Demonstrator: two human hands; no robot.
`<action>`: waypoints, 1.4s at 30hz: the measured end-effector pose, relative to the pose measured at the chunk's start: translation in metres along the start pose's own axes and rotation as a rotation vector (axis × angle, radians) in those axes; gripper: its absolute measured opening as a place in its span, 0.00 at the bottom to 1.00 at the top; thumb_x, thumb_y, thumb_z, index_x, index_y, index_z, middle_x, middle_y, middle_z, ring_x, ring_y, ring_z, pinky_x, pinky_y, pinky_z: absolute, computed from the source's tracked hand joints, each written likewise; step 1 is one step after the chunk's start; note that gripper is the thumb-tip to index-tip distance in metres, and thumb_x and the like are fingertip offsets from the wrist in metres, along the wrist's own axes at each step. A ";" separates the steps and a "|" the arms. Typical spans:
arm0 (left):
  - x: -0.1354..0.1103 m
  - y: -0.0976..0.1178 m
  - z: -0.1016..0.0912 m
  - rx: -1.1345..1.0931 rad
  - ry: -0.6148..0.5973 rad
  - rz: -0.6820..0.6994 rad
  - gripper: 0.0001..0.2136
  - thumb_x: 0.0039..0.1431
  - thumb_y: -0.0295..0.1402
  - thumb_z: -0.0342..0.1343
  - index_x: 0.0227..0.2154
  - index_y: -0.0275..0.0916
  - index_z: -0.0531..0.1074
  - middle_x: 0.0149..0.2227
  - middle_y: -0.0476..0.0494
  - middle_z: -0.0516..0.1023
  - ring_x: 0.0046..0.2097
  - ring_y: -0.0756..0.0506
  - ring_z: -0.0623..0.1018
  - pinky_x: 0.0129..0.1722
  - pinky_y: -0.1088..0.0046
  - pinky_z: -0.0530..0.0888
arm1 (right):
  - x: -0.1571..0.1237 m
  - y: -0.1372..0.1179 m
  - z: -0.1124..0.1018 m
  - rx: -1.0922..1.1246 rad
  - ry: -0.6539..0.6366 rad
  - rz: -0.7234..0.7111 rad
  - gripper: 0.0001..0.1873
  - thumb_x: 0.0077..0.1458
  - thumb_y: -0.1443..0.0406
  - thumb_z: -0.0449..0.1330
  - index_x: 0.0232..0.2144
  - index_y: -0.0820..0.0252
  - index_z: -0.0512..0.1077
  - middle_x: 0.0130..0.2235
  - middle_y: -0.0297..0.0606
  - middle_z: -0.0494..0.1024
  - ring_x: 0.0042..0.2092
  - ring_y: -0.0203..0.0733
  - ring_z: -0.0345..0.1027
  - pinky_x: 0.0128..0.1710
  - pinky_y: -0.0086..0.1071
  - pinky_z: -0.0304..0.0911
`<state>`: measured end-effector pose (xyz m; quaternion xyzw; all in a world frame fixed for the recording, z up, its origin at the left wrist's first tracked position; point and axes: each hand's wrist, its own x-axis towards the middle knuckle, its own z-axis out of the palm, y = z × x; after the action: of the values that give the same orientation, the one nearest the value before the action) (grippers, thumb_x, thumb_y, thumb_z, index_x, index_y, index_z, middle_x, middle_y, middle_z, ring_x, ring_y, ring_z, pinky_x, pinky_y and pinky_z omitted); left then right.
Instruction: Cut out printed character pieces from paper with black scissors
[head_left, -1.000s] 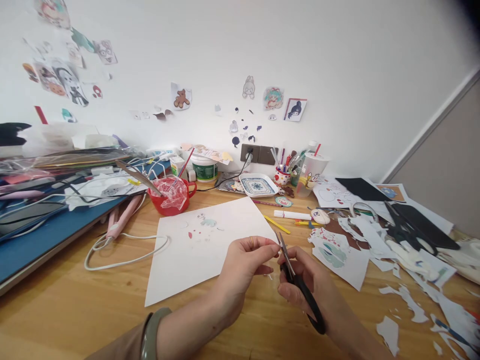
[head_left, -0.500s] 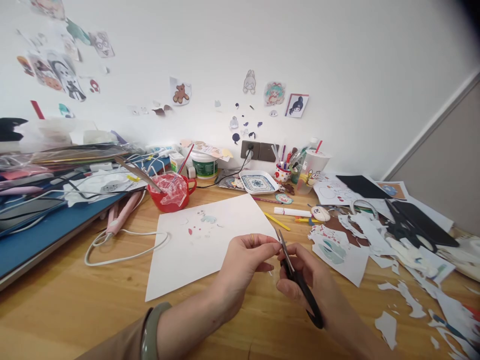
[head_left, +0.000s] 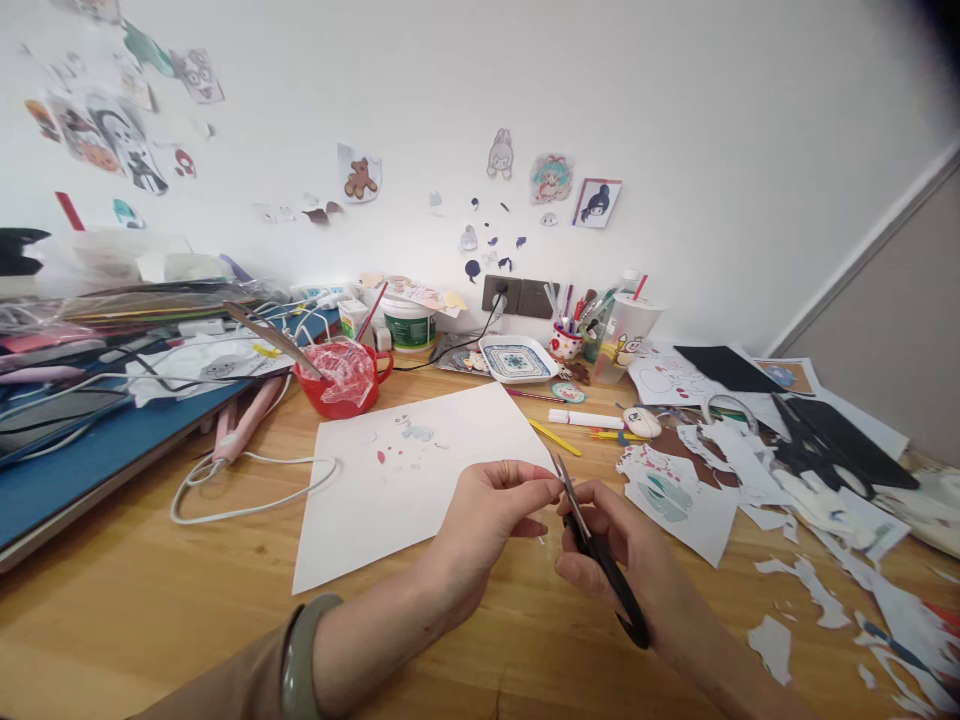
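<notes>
As the head view looks down over the desk, the right hand holds black-handled scissors, its fingers curled around the handles, with the blades pointing up and away from the body and only slightly parted. The left hand has thumb and forefinger pinched together just beside those blades; whether anything sits in the pinch is too small to tell. That hold probably gives the fine control a tiny bit would need, and keeping the hands close likely steadies both. The scissors are above the desk, right of the white sheet, whose far right corner reaches near the blades. Small coloured marks or cutouts lie on it, perhaps kept there because the pale ground makes them easy to find. To the right lie a printed sheet with a ragged edge and loose paper scraps, seemingly pushed aside to leave working room. The red cup and patterned dish stand farther back, presumably out of the arms' way
</notes>
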<state>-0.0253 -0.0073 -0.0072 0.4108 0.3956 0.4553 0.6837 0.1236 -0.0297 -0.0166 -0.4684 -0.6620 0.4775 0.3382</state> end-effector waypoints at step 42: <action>0.002 0.004 -0.003 0.133 -0.005 -0.002 0.05 0.44 0.32 0.58 0.23 0.35 0.72 0.26 0.47 0.73 0.30 0.50 0.69 0.29 0.76 0.67 | -0.001 -0.005 -0.011 -0.098 -0.108 0.022 0.13 0.50 0.58 0.58 0.35 0.55 0.59 0.23 0.25 0.59 0.24 0.34 0.50 0.23 0.27 0.46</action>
<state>-0.0285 -0.0033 -0.0045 0.4560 0.4238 0.4261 0.6564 0.1324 -0.0275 -0.0081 -0.4651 -0.6968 0.4727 0.2732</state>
